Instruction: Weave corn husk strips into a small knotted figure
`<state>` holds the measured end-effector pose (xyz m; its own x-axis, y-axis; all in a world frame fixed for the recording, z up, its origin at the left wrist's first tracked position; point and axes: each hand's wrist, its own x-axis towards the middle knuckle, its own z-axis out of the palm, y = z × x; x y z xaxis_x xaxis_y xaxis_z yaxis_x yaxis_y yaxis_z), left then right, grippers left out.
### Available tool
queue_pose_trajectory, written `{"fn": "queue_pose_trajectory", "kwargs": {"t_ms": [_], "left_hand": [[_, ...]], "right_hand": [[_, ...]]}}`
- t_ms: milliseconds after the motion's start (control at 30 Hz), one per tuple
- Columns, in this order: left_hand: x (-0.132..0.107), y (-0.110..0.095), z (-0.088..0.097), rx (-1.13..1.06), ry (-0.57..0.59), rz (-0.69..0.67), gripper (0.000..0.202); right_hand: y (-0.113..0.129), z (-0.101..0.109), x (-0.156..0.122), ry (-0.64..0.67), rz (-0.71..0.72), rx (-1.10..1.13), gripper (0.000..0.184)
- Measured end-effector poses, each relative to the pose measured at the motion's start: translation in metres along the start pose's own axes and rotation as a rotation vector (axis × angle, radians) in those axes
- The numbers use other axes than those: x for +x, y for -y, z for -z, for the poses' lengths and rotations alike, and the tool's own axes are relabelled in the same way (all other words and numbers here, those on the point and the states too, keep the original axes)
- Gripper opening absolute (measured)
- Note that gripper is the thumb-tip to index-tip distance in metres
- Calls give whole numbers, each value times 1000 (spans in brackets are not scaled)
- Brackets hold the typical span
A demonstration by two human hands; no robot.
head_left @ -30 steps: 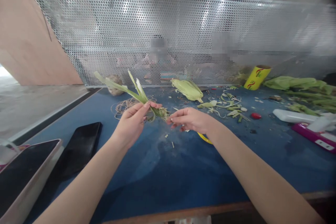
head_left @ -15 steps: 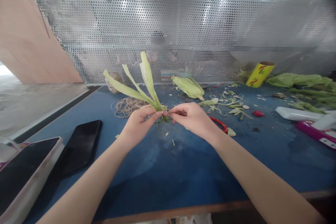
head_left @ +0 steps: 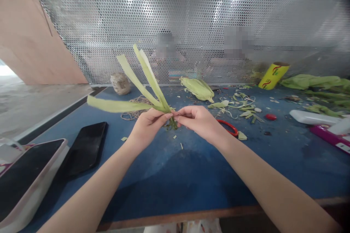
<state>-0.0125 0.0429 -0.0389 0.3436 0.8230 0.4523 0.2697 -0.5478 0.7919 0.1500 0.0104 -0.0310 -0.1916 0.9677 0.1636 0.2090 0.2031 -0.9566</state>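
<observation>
Pale green corn husk strips [head_left: 149, 76] fan up and to the left over the middle of the table, gathered at their base. My left hand [head_left: 144, 127] pinches that gathered base between thumb and fingers. Close against it, my right hand [head_left: 199, 123] is closed in a pinch at the same spot; what lies between its fingertips is too small to make out. Dark green frayed ends [head_left: 171, 124] hang below the fingers. Behind my left hand lies a loose tangle of brown twine [head_left: 129, 115], partly hidden by the strips.
Beyond my hands lies a husk-wrapped corn cob [head_left: 198, 89]. Red-handled scissors [head_left: 231, 128] sit beside my right wrist, near husk scraps [head_left: 247, 111]. A black phone [head_left: 89, 145] is on the left, a yellow roll [head_left: 273, 76] at the back right. A perforated metal screen [head_left: 109, 25] borders the table.
The husk strips have tipped and spread to the left, the lowest one now nearly level. Both hands stay together at the base. The camera view has shifted slightly.
</observation>
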Motion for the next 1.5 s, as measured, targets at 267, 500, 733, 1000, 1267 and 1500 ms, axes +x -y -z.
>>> {"fn": "queue_pose_trajectory", "kwargs": {"t_ms": [267,500,733,1000,1267,1500], "left_hand": [[-3,1,-2,-129,-14,101,18],[-3,-6,-2,-204,6,129,15],[-7,-2,-7,-364,-39,231,17],[-6,-4,-10,-657,-75,294,20],[-7,-16,-10,-798,-94,367,18],[-10,-17,-11,-759,-60,351,14]], "right_hand": [[4,-2,-2,-49,30,-42,10],[0,-4,-2,-14,49,-5,20],[-6,-9,-4,-182,279,-298,17],[-11,-20,-5,-370,520,-292,31],[-1,-18,-15,-427,851,-869,9],[-1,-16,-17,-290,874,-919,12]]}}
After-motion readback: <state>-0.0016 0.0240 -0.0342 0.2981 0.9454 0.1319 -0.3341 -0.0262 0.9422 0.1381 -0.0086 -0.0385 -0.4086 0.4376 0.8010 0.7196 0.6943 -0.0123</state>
